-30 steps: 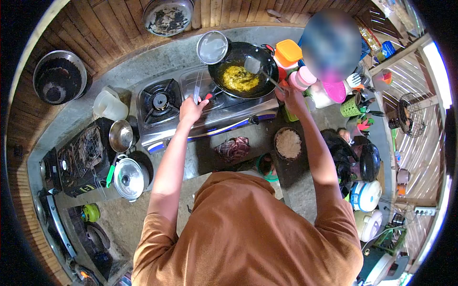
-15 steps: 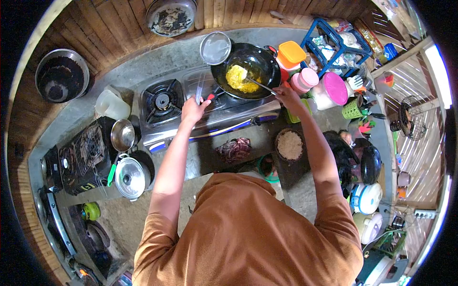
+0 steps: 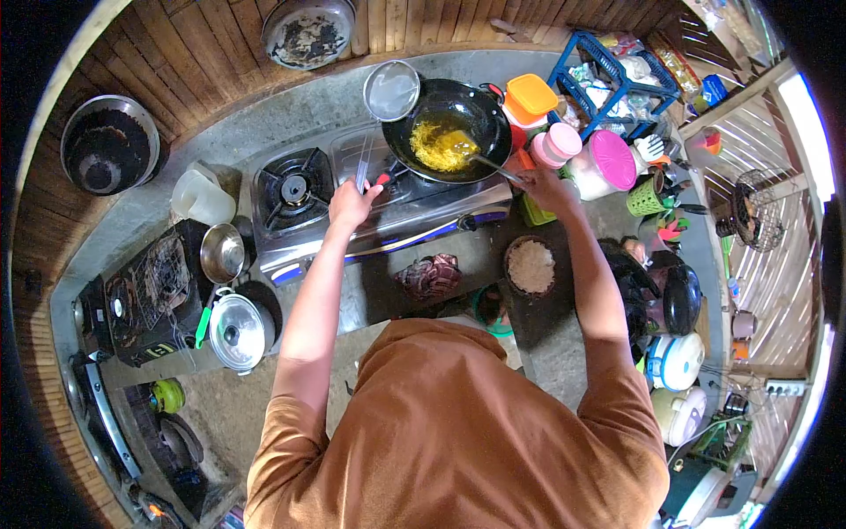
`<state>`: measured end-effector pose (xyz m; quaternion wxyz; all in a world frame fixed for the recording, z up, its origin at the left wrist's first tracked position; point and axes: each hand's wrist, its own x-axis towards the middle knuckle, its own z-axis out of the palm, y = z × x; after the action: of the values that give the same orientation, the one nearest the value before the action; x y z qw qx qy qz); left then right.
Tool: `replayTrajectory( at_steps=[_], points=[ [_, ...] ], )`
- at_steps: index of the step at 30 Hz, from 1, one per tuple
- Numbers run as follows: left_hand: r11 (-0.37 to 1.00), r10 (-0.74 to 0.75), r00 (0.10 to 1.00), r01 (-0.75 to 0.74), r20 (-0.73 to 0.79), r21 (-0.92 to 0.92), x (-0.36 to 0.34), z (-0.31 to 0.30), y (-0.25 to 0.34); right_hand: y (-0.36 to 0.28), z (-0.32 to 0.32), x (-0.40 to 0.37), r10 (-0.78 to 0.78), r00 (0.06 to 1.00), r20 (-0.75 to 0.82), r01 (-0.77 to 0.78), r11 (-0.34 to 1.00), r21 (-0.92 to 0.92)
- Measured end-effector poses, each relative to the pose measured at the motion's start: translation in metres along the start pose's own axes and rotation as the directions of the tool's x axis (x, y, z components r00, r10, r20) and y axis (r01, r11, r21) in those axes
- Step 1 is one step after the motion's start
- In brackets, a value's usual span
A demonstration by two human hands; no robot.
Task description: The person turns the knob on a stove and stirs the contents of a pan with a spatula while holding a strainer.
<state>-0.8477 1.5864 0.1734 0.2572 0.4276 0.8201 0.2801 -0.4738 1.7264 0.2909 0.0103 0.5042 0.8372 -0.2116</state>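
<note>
My left hand [image 3: 352,204] is closed around the slim handle of a round mesh strainer [image 3: 391,91], whose disc overlaps the wok's left rim. Close by my thumb is the red-tipped wok handle [image 3: 382,180]. The black wok [image 3: 493,119] stands on the right side of the steel gas stove [image 3: 352,231]. Yellow, egg-like food [image 3: 434,150] lies in its bottom, in a shiny liquid. My right hand [image 3: 542,189] grips the thin handle of a spatula [image 3: 489,162], and the blade rests in the food.
Left of the wok is a bare burner [image 3: 294,189]. A bowl of white grains [image 3: 531,266] and a crumpled cloth [image 3: 428,276] lie in front of the stove. Lidded tubs [image 3: 610,161], an orange container [image 3: 531,95] and a blue rack [image 3: 608,75] crowd the right; a lidded pot [image 3: 236,331] stands left.
The pale yellow lump on the spatula blade is gone from it, and the food lies looser and flatter in the wok. The blade now shows bare metal. Both hands keep their holds.
</note>
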Motion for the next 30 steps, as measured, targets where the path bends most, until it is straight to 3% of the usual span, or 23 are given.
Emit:
replayTrajectory(
  at_steps=[1,3,7,9,10,12,13,15,19,21,22,24,25,27,28,30],
  points=[
    [1.000,-0.009,1.000,0.009,0.004,0.010,-0.002,-0.001,0.002,0.007,0.008,0.004,0.000,1.000,-0.001,0.000,1.000,0.000],
    [1.000,-0.001,1.000,0.001,0.004,-0.003,-0.003,-0.003,0.004,0.018,0.025,0.013,-0.051,0.996,0.071,0.023,0.937,0.349],
    [0.999,0.040,0.999,-0.040,-0.008,-0.037,-0.002,0.000,0.000,0.027,0.035,0.023,-0.095,0.995,-0.034,0.101,0.937,0.334],
    [0.998,0.045,0.999,-0.044,0.000,-0.036,-0.004,-0.002,0.003,0.060,0.059,0.054,-0.229,0.949,-0.216,0.286,0.913,0.291],
    [0.998,0.047,0.999,-0.047,0.005,-0.034,-0.004,-0.003,0.003,0.044,0.048,0.043,-0.228,0.949,-0.216,0.285,0.913,0.291],
    [0.998,0.053,0.999,-0.054,-0.006,-0.030,-0.003,-0.001,0.001,0.014,0.028,0.023,-0.086,0.928,-0.363,0.115,0.992,0.060],
    [0.998,0.060,0.998,-0.060,-0.017,-0.025,-0.002,0.000,0.001,0.023,0.037,0.031,-0.085,0.928,-0.362,0.115,0.992,0.061],
    [0.998,0.051,0.999,-0.051,-0.012,-0.025,-0.003,0.000,0.000,0.039,0.055,0.047,-0.229,0.814,-0.534,0.156,0.971,-0.179],
    [0.998,0.065,0.997,-0.066,-0.028,-0.018,-0.001,0.001,-0.002,0.055,0.073,0.052,-0.310,0.839,-0.447,0.328,0.944,-0.039],
    [0.999,0.041,0.999,-0.041,-0.010,-0.029,-0.001,0.001,-0.002,0.058,0.077,0.056,-0.260,0.939,-0.226,0.293,0.948,0.124],
    [0.999,0.020,1.000,-0.020,0.008,-0.039,-0.001,-0.001,0.000,0.053,0.075,0.052,-0.260,0.939,-0.226,0.292,0.948,0.125],
    [0.999,0.048,0.999,-0.048,-0.021,-0.017,0.002,0.004,-0.006,0.042,0.064,0.040,-0.127,0.989,-0.074,0.145,0.929,0.342],
    [0.997,0.075,0.996,-0.075,-0.049,0.005,0.002,0.004,-0.006,0.040,0.059,0.036,-0.126,0.989,-0.074,0.144,0.929,0.342],
    [0.998,0.065,0.997,-0.065,-0.029,-0.010,0.000,0.000,-0.003,0.036,0.050,0.028,-0.205,0.947,-0.247,0.275,0.916,0.293],
    [0.998,0.055,0.998,-0.055,-0.009,-0.025,-0.001,-0.001,-0.003,0.032,0.041,0.023,-0.204,0.947,-0.247,0.274,0.916,0.294],
    [0.998,0.059,0.998,-0.060,-0.007,-0.016,-0.002,-0.005,-0.002,0.026,0.027,0.016,-0.151,0.926,-0.346,0.191,0.978,0.083]
  ],
)
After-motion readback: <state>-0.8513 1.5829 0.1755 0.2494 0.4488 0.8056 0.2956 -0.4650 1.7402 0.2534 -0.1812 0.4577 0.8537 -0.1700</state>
